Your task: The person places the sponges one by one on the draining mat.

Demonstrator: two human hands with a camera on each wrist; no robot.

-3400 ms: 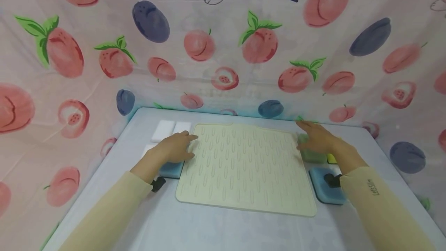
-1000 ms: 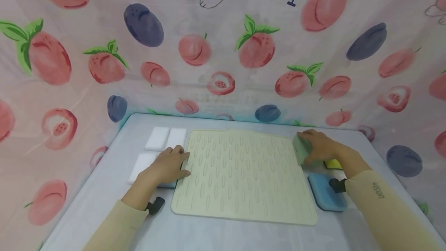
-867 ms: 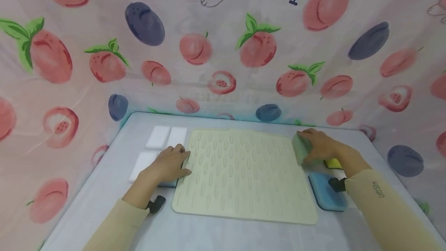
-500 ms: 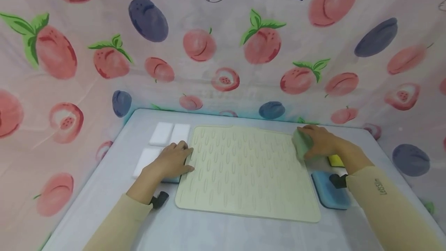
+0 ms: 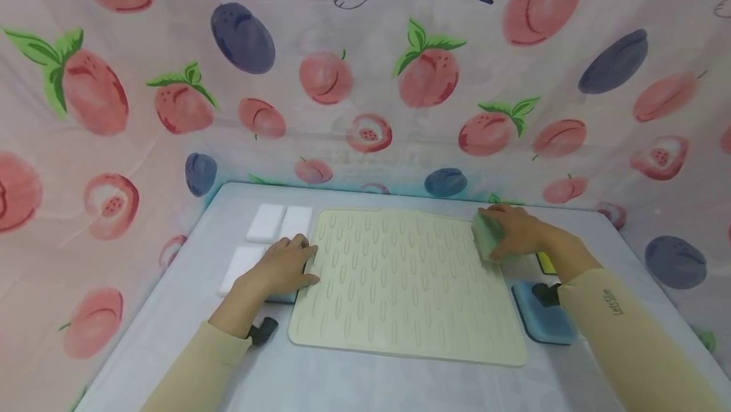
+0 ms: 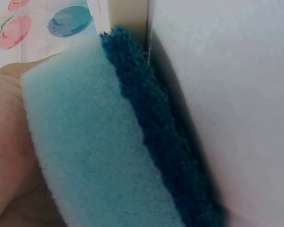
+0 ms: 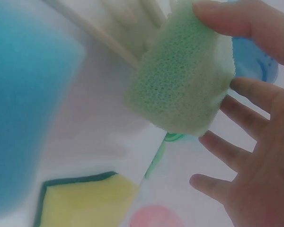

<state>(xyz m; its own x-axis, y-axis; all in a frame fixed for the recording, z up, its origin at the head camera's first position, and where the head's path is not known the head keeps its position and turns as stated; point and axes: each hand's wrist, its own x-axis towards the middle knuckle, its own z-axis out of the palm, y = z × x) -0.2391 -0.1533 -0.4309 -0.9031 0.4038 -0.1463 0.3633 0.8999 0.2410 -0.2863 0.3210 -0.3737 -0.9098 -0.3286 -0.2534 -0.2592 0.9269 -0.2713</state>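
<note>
In the head view my right hand (image 5: 516, 228) pinches a pale green sponge (image 5: 487, 237), tilted up on its edge at the right rim of a cream ribbed mat (image 5: 400, 285). The right wrist view shows the thumb on one side of this green sponge (image 7: 180, 75) and fingertips on the other, the little finger apart. My left hand (image 5: 282, 265) rests at the mat's left rim, thumb and fingertips over its border. Beneath that hand lies a light blue sponge (image 5: 282, 298), mostly hidden; close up, this blue sponge (image 6: 94, 137) shows a dark blue scouring layer.
Several white blocks (image 5: 265, 223) lie left of the mat. To its right are another blue sponge (image 5: 545, 317) and a yellow sponge (image 5: 545, 264) with a dark green layer, partly behind my right forearm. A fruit-print cloth (image 5: 365, 82) hangs behind the white table.
My right hand has gone from hovering with spread fingers above the flat green sponge to gripping it, tilting it up and shifting it slightly left onto the mat's edge. My left hand stays at the left rim.
</note>
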